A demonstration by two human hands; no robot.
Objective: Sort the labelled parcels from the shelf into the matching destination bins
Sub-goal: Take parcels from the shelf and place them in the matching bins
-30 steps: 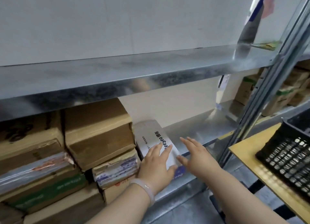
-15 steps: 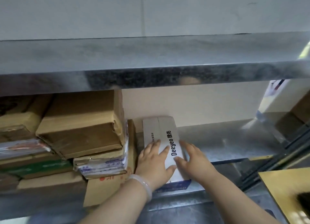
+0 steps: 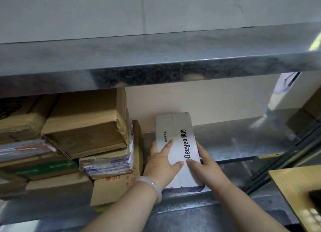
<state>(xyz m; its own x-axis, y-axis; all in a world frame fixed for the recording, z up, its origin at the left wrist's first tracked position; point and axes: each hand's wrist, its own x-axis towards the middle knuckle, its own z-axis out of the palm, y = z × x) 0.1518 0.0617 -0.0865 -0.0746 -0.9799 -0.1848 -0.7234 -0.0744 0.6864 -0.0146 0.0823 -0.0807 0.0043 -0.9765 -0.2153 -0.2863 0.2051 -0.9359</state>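
Both grips are clamped on the same thing. The left grip [image 3: 161, 164] takes the white Deeyeo box [image 3: 177, 132] from its left side, thumb and forefinger laid flat across the top and the other fingers down over the left edge. The right grip [image 3: 206, 169] takes it from the right side, thumb on top right below the "Deeyeo" lettering, with the fingers wrapped round the right edge. There's a pale bangle [image 3: 152, 188] on the left wrist, just in front of the box.

The box lies flat on the lower metal shelf [image 3: 243, 141], long way in, with its far end about at the cream back wall [image 3: 208, 101] and its near end at the shelf's front lip.

Just left of the box a thin brown carton [image 3: 137, 141] stands on edge. Left of that there's a messy stack: a big brown carton [image 3: 86, 124] on top, a crumpled taped parcel [image 3: 107, 165] under it, and a carton with red print [image 3: 114, 184] at the bottom. Further left of the box there are more parcels, one with a green band [image 3: 43, 167].

Above the box the upper metal shelf [image 3: 156, 57] runs the whole width. Off to the box's right and nearer the camera is the corner of a wooden table [image 3: 295, 184], with something dark at the frame edge, too blurry to tell.
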